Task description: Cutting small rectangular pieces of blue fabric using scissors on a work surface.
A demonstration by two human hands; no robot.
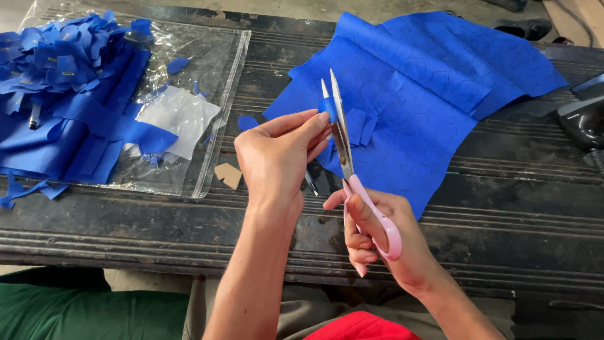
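Scissors (343, 135) snipping blue scrap (328, 108) — mid-cut.

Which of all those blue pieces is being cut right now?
The small blue scrap pinched in the left hand, between the scissors blades; the others lie on the table.

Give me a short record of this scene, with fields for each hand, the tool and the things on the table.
left hand: pinches a small blue piece
right hand: holds pink-handled scissors, blades slightly open at the piece
blue sheet: spread behind the hands
blue scraps: heaped on a clear plastic bag, far left
table: dark, grooved wood
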